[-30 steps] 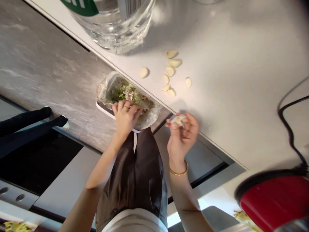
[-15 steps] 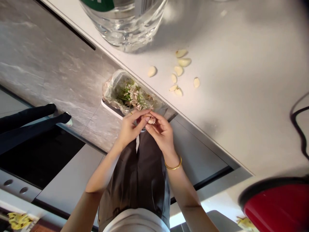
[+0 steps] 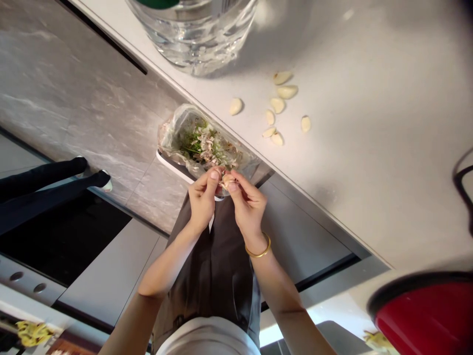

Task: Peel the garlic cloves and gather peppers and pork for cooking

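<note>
My left hand (image 3: 202,198) and my right hand (image 3: 247,203) meet in front of me, fingertips pinched together on a small garlic clove (image 3: 223,180) with papery skin. They hover just over the near rim of a lined waste bin (image 3: 177,129) on the floor, which holds garlic skins and green scraps. Several peeled garlic cloves (image 3: 277,105) lie on the white counter (image 3: 369,123) beyond my hands. A gold bangle circles my right wrist.
A large clear glass jar (image 3: 195,34) stands at the counter's edge. A red appliance (image 3: 424,315) sits at the lower right, a black cable (image 3: 461,182) beside it. Another person's dark-trousered legs (image 3: 44,182) stand on the grey tiled floor at left. Oven knobs show at lower left.
My right hand has carried the clove from the counter edge over to the bin. My left hand has come off the bin's rim and joined it, both now pinching the clove.
</note>
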`<state>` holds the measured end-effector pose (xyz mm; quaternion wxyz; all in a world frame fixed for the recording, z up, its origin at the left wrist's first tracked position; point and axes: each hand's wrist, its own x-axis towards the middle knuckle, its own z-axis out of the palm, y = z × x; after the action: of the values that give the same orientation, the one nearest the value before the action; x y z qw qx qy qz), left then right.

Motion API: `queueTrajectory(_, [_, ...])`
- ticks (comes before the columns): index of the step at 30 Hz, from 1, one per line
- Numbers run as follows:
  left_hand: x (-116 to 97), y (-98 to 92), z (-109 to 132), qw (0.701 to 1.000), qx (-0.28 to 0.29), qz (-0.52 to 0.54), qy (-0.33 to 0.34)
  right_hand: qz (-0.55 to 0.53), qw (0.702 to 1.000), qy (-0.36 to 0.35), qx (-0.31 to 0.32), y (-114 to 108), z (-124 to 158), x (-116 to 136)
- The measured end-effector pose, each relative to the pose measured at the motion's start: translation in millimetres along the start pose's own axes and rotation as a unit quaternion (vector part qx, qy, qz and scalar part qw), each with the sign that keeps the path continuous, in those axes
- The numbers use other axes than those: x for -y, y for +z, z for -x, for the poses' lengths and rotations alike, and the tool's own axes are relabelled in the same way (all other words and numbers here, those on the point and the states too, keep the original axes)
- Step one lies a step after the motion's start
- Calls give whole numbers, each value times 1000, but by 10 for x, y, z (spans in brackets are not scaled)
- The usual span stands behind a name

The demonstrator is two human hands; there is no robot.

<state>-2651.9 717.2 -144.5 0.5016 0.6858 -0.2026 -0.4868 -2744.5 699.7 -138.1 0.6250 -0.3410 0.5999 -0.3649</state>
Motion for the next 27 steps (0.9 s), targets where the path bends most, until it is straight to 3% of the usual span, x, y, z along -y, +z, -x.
queueTrajectory(4, [34,-2,-86,987,27,133,-89,-114,992,52,11,-6,-117,-64])
queueTrajectory(7, [37,-85,-134,982,86,133,-105,-137,987,85,26,-73,-214,-63])
queueTrajectory(11, [13,-217,-160,988,137,-77,0,-8,996,53,67,-121,-274,-27])
queueTrajectory(14, [-11,-274,-167,958,164,-211,105,39,995,43,84,-92,-297,-15])
queueTrajectory(17, [-18,-282,-160,935,178,-265,156,36,997,35,67,-45,-322,-19])
queueTrajectory(20, [-4,-274,-153,935,142,-264,190,11,998,31,49,-13,-342,-26])
queueTrajectory(23, [-6,-284,-168,937,85,-260,215,-65,994,75,47,3,-356,-32])
queueTrajectory(27, [-53,-310,-200,907,61,-316,272,-148,975,157,43,12,-375,-58])
